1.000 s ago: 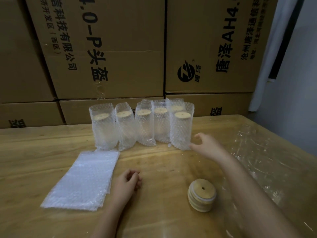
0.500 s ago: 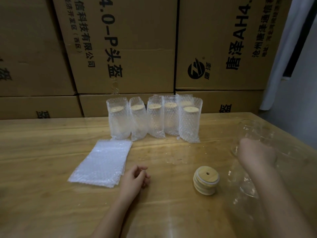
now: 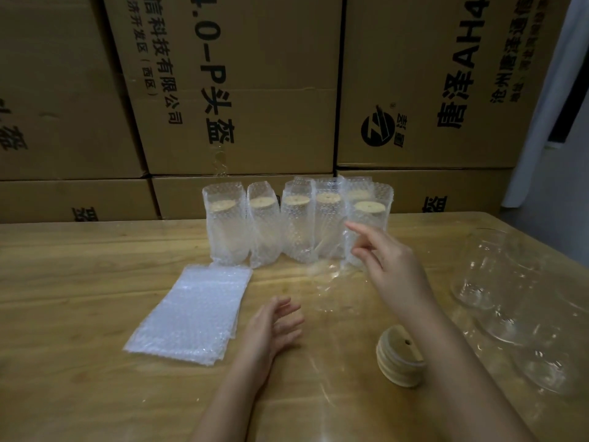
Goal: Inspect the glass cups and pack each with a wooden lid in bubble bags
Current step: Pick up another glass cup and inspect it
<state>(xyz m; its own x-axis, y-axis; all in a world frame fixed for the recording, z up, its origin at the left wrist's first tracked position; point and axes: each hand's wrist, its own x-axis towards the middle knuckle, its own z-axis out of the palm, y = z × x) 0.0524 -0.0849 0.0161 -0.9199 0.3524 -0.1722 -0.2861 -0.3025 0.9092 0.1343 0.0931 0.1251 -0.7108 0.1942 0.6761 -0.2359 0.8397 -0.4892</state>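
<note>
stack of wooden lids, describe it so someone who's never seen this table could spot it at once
Start at the wooden table before the cardboard boxes. On its near side, left of the unpacked glass cups, sits the stack of wooden lids, the top one with a hole. Unlike the lids in the back row of bagged cups, these are bare.

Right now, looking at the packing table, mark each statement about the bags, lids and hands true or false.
1. The bubble bags lie flat, left of the left hand. True.
2. The left hand grips a wooden lid. False: it holds nothing, fingers relaxed.
3. The packed cups lie on their sides. False: they stand upright in a row.
4. The stack of wooden lids sits on the table, right of the left hand. True.
</note>
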